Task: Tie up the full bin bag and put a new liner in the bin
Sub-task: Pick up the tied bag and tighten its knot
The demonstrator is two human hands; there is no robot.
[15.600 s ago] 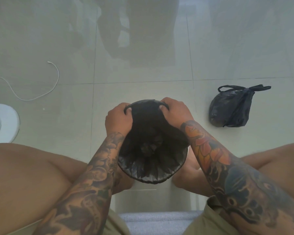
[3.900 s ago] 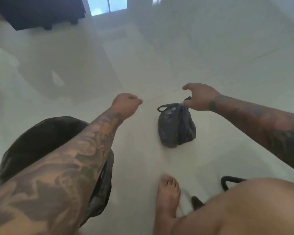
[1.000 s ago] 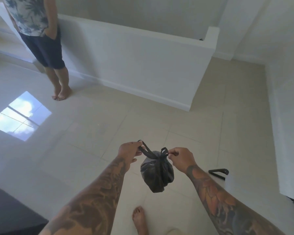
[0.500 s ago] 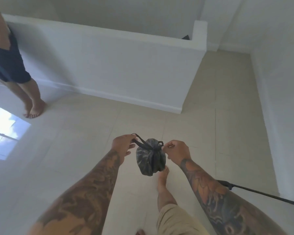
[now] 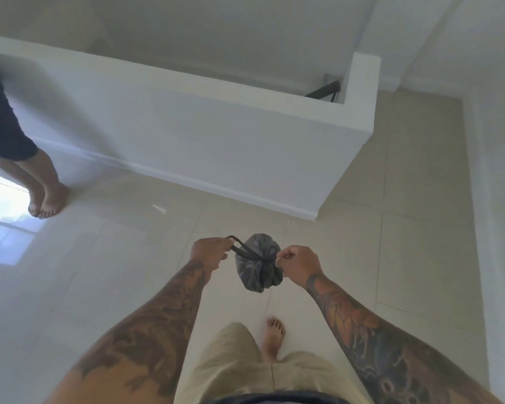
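Standing on a pale tiled floor (image 5: 105,287), the person holds a small black bin bag (image 5: 257,265) in the air out in front, between both hands. Bag hangs roughly vertical, gathered neck on top, bulging body below, clear of the floor. Left hand (image 5: 210,253) sits just left of the neck, fingers curled shut around a dark handle loop (image 5: 239,246) that runs taut from the fist down-right into the knot area. Right hand (image 5: 296,265) sits just right of the neck, touching the bag, thumb and forefinger pinched together on the other handle end; that strand is mostly hidden by the fingers. Both hands are about level and equally near the neck, one each side, so the line between them crosses the bag's neck sideways. Judgement: the knot is being cinched, and the next pull would go outward along that line, hands moving apart. Whether the knot is already tight cannot be told. No bin in view, so the liner state cannot be checked. A low white wall (image 5: 216,135) stands ahead; another person's bare legs (image 5: 41,185) at far left, well apart from the bag.
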